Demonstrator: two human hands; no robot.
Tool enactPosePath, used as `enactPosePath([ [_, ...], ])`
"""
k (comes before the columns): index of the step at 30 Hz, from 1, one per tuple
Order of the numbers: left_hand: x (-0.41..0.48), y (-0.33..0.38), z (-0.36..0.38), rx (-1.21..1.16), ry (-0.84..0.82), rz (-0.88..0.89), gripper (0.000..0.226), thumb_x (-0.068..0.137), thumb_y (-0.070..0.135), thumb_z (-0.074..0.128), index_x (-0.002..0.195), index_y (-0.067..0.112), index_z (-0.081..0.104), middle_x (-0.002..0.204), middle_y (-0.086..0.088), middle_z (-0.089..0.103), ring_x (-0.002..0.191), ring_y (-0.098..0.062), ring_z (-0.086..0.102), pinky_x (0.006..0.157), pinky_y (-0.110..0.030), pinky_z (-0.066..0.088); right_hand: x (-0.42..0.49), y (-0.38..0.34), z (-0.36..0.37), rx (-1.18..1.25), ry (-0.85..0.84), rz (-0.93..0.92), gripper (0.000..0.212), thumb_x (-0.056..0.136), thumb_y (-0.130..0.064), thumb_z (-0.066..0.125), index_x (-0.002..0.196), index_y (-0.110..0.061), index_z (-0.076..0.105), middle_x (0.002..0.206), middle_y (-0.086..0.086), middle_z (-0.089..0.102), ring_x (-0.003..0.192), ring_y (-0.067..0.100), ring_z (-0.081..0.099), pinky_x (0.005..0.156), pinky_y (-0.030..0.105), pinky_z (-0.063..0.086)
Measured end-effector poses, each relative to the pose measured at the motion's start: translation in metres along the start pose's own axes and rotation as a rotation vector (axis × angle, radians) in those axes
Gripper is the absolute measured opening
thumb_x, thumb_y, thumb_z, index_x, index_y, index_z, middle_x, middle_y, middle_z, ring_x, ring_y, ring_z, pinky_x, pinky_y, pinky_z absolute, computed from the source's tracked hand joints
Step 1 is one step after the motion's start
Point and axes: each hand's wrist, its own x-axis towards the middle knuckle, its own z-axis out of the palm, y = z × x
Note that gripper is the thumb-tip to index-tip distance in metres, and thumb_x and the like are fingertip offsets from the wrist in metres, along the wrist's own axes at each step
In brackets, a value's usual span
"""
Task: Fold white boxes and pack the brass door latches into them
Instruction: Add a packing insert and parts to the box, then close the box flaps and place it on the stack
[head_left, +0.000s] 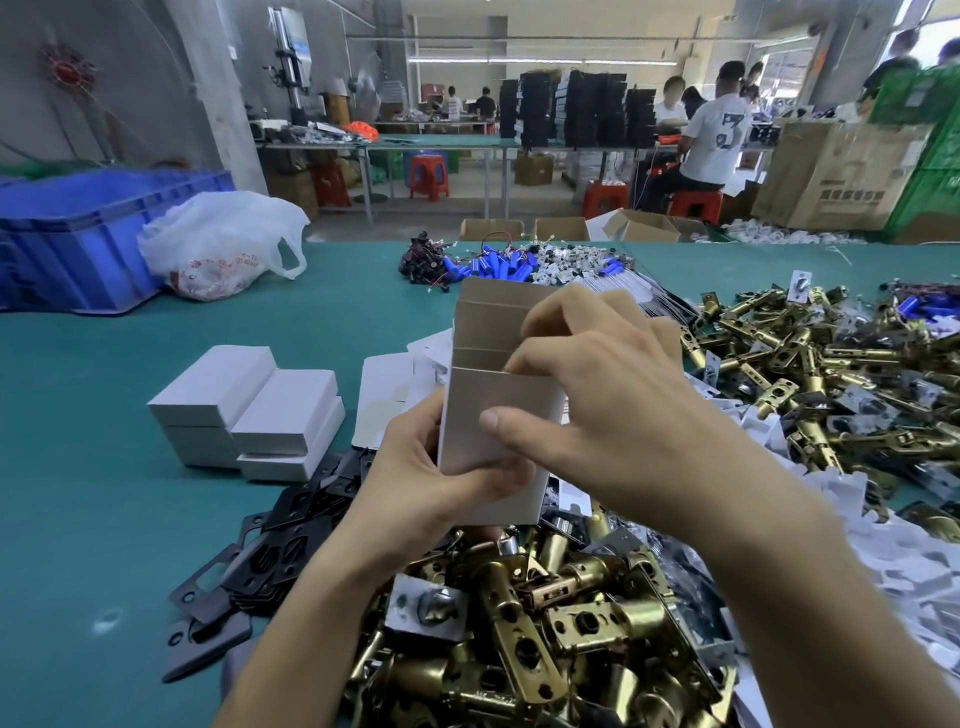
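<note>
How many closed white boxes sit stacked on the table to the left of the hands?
4: upper left box, upper right box, lower left box beneath the first, lower right box beneath the second. Others may be hidden behind the stack.

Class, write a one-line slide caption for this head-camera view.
Left hand and right hand hold an open white box above heaped brass latches.

Bright, even overhead light, soft shadows; wide-angle bending at edges, distant background blurred.
</note>
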Motion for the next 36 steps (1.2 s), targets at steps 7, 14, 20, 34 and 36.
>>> enactPosePath([
  [7,-0.001,-0.002,-0.002,-0.078,0.005,-0.027,0.042,0.067,0.027,0.083,0.107,0.034,0.071,0.094,-0.004,0.074,0.078,-0.025,0.074,0.05,-0.035,0.057,-0.01,0.017,0.018,0.376,0.265,0.086,0.046,0.08,-0.03,0.078,0.121,-0.033,0.059,0.122,-0.011,0.05,0.118,0.006,0.047,0.101,0.02,0.036],
  [14,-0.001,0.001,0.002,-0.138,-0.076,-0.063,0.033,0.082,0.042,0.065,0.114,0.04,0.07,0.104,0.0,0.075,0.09,-0.023,0.074,0.061,-0.044,0.062,-0.02,0.023,0.033,1.034,0.195,0.159,0.037,0.083,-0.028,0.071,0.117,-0.041,0.065,0.107,0.003,0.071,0.088,0.021,0.073,0.079,0.048,0.06],
  [20,-0.002,0.008,0.003,-0.09,-0.089,-0.042,0.022,0.086,0.044,0.069,0.108,0.046,0.072,0.108,0.004,0.076,0.097,-0.013,0.073,0.073,-0.026,0.059,-0.024,0.029,0.042,1.082,0.208,0.111,0.026,0.085,-0.029,0.068,0.11,-0.037,0.068,0.097,0.004,0.072,0.092,0.019,0.071,0.079,0.049,0.06],
  [34,-0.003,0.018,0.004,0.133,0.157,0.349,0.023,0.08,0.03,0.078,0.1,0.036,0.066,0.107,0.001,0.073,0.08,-0.024,0.076,0.059,-0.037,0.062,-0.031,0.027,0.055,1.209,0.213,0.042,0.029,0.085,-0.027,0.066,0.114,-0.024,0.068,0.089,0.0,0.072,0.084,0.01,0.067,0.071,0.021,0.054],
  [36,-0.003,0.016,0.004,0.172,0.156,0.318,0.019,0.082,0.029,0.079,0.1,0.031,0.074,0.104,0.004,0.074,0.087,-0.02,0.075,0.063,-0.034,0.062,-0.031,0.028,0.055,1.215,0.208,0.055,0.028,0.085,-0.028,0.066,0.112,-0.024,0.068,0.095,0.003,0.073,0.089,0.016,0.069,0.074,0.025,0.056],
])
